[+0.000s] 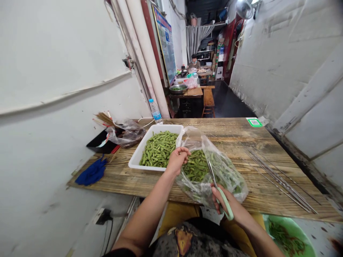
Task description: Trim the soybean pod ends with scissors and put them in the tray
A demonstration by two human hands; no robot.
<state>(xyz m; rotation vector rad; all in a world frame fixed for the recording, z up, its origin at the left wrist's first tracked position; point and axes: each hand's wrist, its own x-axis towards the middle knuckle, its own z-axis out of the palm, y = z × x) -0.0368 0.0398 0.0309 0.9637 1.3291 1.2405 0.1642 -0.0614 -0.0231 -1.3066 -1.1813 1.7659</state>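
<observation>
The left hand is at the near right corner of the tub, over the left edge of the bag, its fingers bent and the tips drawn in toward the thumb; whether a pod is pinched between them is too small to tell. The right hand is closed around the pale green handles of the scissors, whose blades point up and away over the bag's mouth. Green pods fill the clear bag, which lies open toward the left hand and slumps to the right. Just left of it, the white tub holds a broad heap of pods too. Both stand on the plank table. Behind the tub is a bottle with a blue cap; to its left lie a second plastic bag, a black box with thin sticks above it, and, nearer, a blue cloth. On the right, metal skewers lie slantwise, with a green card at the far edge. Below the table's right end sits a green basin with greenery inside. Farther off, a metal bowl rests on another table, a bench beside it, and a person sits beyond.
</observation>
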